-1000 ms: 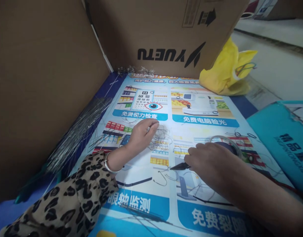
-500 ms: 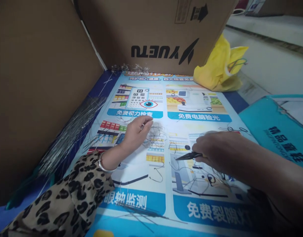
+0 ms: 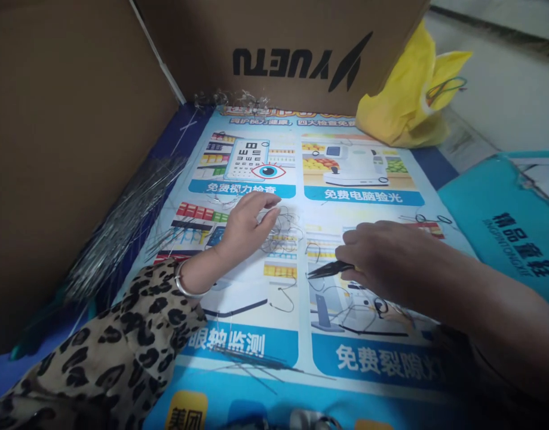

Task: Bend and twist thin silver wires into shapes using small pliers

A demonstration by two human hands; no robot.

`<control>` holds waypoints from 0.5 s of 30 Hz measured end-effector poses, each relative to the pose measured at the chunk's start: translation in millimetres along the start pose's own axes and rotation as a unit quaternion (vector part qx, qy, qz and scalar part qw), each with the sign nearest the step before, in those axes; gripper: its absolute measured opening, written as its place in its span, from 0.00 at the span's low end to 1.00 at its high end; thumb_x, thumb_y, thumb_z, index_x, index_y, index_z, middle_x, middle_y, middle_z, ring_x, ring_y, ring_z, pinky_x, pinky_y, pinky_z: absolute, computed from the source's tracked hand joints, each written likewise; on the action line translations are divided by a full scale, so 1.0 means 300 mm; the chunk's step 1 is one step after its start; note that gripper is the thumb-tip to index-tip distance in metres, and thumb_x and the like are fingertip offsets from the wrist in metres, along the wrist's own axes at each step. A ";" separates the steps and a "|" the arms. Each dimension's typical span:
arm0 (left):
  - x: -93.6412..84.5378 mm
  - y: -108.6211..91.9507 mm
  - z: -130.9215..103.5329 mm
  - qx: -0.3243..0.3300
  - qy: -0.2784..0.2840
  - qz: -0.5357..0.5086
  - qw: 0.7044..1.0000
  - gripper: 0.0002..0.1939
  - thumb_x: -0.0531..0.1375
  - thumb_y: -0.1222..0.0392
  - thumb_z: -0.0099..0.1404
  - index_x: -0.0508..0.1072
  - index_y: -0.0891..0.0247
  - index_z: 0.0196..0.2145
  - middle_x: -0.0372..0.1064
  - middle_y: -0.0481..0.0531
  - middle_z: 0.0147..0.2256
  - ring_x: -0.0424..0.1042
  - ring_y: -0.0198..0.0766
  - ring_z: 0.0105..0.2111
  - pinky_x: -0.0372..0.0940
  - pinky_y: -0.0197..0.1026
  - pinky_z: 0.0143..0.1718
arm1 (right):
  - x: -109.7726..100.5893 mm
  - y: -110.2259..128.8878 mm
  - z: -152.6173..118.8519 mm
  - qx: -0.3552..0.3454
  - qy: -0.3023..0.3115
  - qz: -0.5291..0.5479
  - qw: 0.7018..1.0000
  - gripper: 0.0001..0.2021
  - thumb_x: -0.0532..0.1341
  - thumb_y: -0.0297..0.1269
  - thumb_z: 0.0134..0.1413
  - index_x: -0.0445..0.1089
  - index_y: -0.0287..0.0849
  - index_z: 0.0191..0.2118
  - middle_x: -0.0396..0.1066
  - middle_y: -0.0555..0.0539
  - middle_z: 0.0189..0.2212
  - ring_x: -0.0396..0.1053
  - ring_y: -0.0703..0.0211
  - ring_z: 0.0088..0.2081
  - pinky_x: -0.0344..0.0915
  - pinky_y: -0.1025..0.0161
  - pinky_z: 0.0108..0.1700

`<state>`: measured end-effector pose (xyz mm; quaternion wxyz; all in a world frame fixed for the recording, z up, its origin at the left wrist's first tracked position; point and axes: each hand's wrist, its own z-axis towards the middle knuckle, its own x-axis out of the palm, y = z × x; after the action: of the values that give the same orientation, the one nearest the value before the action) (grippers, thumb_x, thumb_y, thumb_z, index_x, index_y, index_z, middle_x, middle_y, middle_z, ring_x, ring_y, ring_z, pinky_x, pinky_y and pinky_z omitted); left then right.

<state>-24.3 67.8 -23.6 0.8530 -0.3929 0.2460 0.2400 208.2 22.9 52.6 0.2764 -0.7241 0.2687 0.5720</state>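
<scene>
My right hand point(image 3: 373, 251) is wrapped around needle-nose pliers point(image 3: 328, 270). Their dark jaws point left over the printed poster sheet point(image 3: 303, 310), and a bit of yellow handle shows under my fingers. My left hand point(image 3: 251, 224), with a silver bangle at the wrist, hovers palm inward beside a loose heap of thin bent wire rings point(image 3: 285, 230). A gap shows between its thumb and fingers, and I see nothing held there. Below it lies a single bent wire piece point(image 3: 283, 298). More thin wire loops point(image 3: 377, 307) are scattered below my right hand.
A bundle of long straight wires point(image 3: 126, 221) lies along the left side. Cardboard walls point(image 3: 292, 30) rise at the left and back. At the back right stands a yellow bag point(image 3: 399, 113), with a turquoise box point(image 3: 493, 209) nearer. Loose wires point(image 3: 256, 361) lie in front.
The view has tipped down slightly. My left thumb and fingers have parted a little. My right hand has moved slightly left with the pliers, toward my left hand.
</scene>
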 end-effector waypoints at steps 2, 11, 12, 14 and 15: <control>-0.001 -0.002 0.000 0.000 0.001 0.003 1.000 0.07 0.55 0.63 0.62 0.70 0.63 0.38 0.71 0.52 0.35 0.68 0.36 0.37 0.64 0.40 0.39 | 0.002 0.023 0.013 -0.024 -0.027 -0.014 0.999 0.06 0.59 0.35 0.51 0.68 0.42 0.26 0.65 0.49 0.24 0.61 0.62 0.27 0.48 0.63 0.29; -0.007 -0.007 -0.001 0.016 0.004 0.008 1.000 0.06 0.54 0.60 0.64 0.69 0.62 0.38 0.71 0.52 0.36 0.68 0.37 0.39 0.64 0.41 0.42 | 0.029 0.009 -0.005 -0.030 0.011 0.026 0.999 0.06 0.59 0.37 0.51 0.68 0.43 0.25 0.66 0.50 0.22 0.61 0.61 0.26 0.49 0.62 0.29; -0.006 -0.007 -0.001 0.017 0.006 0.010 1.000 0.06 0.54 0.60 0.64 0.69 0.62 0.38 0.71 0.52 0.36 0.68 0.37 0.39 0.64 0.42 0.43 | 0.027 -0.002 -0.011 -0.034 0.020 0.033 0.999 0.06 0.60 0.38 0.50 0.68 0.43 0.25 0.65 0.51 0.21 0.62 0.61 0.26 0.49 0.62 0.29; -0.005 -0.007 -0.002 0.018 0.006 0.011 1.000 0.07 0.54 0.60 0.64 0.69 0.62 0.38 0.71 0.52 0.36 0.68 0.37 0.39 0.64 0.42 0.43 | 0.020 -0.022 -0.022 -0.023 0.023 0.029 0.999 0.07 0.60 0.40 0.49 0.68 0.44 0.26 0.66 0.51 0.22 0.62 0.61 0.25 0.49 0.62 0.28; -0.004 -0.007 -0.002 0.019 0.006 0.009 1.000 0.07 0.54 0.60 0.64 0.69 0.62 0.38 0.71 0.52 0.36 0.68 0.37 0.39 0.64 0.42 0.43 | 0.015 -0.029 -0.028 -0.007 0.019 0.023 1.000 0.07 0.60 0.40 0.50 0.68 0.44 0.26 0.66 0.51 0.22 0.62 0.61 0.25 0.48 0.63 0.28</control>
<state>-24.1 65.8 -21.9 0.8566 -0.3758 0.2594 0.2404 220.9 22.8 50.7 0.2527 -0.7307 0.2864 0.5658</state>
